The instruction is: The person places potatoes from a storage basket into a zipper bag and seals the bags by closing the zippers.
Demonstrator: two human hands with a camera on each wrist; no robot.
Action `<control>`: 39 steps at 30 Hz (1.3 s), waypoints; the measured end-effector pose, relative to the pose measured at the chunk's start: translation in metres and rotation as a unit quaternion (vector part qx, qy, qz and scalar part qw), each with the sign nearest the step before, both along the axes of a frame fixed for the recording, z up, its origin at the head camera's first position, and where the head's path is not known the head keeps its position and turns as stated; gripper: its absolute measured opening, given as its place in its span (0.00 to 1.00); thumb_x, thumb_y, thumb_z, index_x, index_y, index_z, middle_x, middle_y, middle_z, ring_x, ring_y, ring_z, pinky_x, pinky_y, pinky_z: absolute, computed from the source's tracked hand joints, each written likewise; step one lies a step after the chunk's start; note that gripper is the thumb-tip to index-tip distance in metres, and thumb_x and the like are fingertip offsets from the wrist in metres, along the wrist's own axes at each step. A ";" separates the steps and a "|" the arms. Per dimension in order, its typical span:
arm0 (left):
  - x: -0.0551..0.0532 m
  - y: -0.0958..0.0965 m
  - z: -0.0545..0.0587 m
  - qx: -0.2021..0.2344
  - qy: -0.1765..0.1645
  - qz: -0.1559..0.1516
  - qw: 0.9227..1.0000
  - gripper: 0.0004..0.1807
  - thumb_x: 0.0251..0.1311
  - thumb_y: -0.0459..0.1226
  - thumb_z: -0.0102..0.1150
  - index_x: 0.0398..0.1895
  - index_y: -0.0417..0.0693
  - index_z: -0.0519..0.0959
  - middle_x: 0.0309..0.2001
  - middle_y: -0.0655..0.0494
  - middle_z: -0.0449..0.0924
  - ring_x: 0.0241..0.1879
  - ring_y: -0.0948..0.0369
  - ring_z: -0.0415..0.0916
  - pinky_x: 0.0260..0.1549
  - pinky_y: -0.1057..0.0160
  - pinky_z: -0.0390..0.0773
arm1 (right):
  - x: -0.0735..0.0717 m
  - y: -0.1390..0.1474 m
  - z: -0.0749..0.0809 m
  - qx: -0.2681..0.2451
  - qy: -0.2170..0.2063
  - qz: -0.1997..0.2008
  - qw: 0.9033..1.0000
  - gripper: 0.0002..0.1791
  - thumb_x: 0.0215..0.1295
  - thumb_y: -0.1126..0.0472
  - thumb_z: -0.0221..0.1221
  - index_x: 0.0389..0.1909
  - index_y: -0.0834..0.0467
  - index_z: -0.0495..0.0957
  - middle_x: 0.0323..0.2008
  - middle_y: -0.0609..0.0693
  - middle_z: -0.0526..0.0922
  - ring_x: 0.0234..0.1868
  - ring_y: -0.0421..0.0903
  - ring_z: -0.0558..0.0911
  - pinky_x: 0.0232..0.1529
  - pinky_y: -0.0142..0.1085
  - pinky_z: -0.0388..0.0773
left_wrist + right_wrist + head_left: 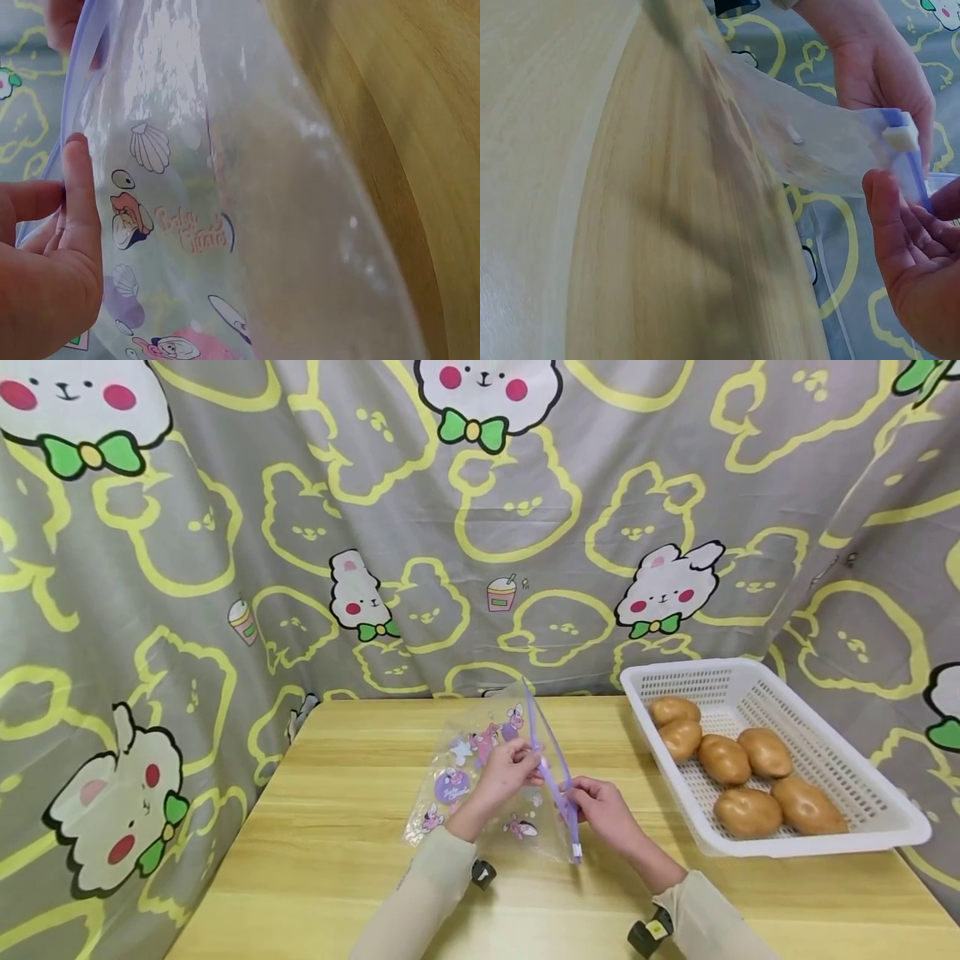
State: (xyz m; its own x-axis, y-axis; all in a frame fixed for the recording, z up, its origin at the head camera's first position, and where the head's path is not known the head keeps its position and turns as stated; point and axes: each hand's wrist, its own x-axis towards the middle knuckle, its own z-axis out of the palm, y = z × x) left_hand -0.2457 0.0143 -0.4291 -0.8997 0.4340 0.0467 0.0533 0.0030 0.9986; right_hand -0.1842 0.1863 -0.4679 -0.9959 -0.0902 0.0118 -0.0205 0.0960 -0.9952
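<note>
A clear zip bag (468,810) printed with shells and pink cartoon figures is held up off the wooden table, its purple-edged mouth facing right and partly parted. My left hand (512,770) pinches one side of the purple rim; the left wrist view shows its thumb and fingers (79,187) on that edge. Nearer the bag's lower corner, my right hand (606,810) pinches the rim too. Close beside those fingers in the right wrist view sits the white zip slider (901,137), at the end of the purple strip. I see no contents through the clear plastic.
To the right stands a white plastic basket (817,727) with several brown potatoes (748,812) in it. The wooden table (315,827) runs back to a grey curtain (420,510) with cartoon prints, which also hangs along both sides.
</note>
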 end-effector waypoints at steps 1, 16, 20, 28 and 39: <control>0.000 -0.001 -0.001 -0.004 0.001 0.003 1.000 0.07 0.64 0.24 0.48 0.41 0.23 0.71 0.27 0.44 0.78 0.28 0.47 0.80 0.37 0.50 0.81 | 0.000 0.000 0.001 0.004 0.000 -0.001 1.000 0.13 0.68 0.70 0.48 0.44 0.78 0.74 0.30 0.64 0.81 0.28 0.54 0.83 0.30 0.40 0.82; -0.007 -0.008 -0.020 -0.074 0.054 0.056 0.994 0.05 0.62 0.28 0.55 0.35 0.31 0.76 0.21 0.56 0.71 0.20 0.65 0.72 0.23 0.69 0.79 | -0.006 0.003 -0.008 0.048 -0.006 -0.022 0.999 0.12 0.62 0.72 0.55 0.43 0.77 0.75 0.28 0.60 0.81 0.25 0.44 0.80 0.28 0.33 0.81; -0.006 -0.015 -0.016 -0.095 0.080 0.057 0.991 0.08 0.61 0.27 0.53 0.38 0.30 0.79 0.22 0.52 0.74 0.20 0.65 0.72 0.22 0.70 0.78 | -0.010 0.008 -0.011 0.058 -0.016 -0.035 0.998 0.12 0.63 0.73 0.53 0.44 0.77 0.74 0.28 0.60 0.81 0.25 0.45 0.80 0.26 0.34 0.81; -0.006 -0.026 -0.010 -0.188 0.154 0.083 0.966 0.11 0.61 0.29 0.50 0.22 0.40 0.78 0.17 0.56 0.73 0.15 0.67 0.66 0.14 0.72 0.67 | -0.015 0.013 -0.009 0.087 0.033 -0.044 0.995 0.15 0.60 0.76 0.49 0.47 0.75 0.73 0.29 0.63 0.77 0.22 0.44 0.76 0.22 0.35 0.78; -0.003 -0.029 -0.005 -0.291 0.262 0.088 0.916 0.16 0.70 0.37 0.43 0.20 0.50 0.63 0.14 0.62 0.57 0.13 0.67 0.53 0.14 0.70 0.57 | -0.024 0.011 -0.010 0.155 0.023 -0.057 0.986 0.13 0.68 0.62 0.54 0.28 0.69 0.76 0.20 0.56 0.77 0.21 0.44 0.76 0.24 0.39 0.79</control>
State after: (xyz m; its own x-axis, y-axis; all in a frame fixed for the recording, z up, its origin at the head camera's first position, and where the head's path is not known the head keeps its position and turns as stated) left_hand -0.2482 -0.0146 -0.4336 -0.8785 0.3724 0.2994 0.4723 0.5813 0.6626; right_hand -0.2087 0.1972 -0.4778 -0.9988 0.0156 0.0472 -0.0371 0.3996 -0.9159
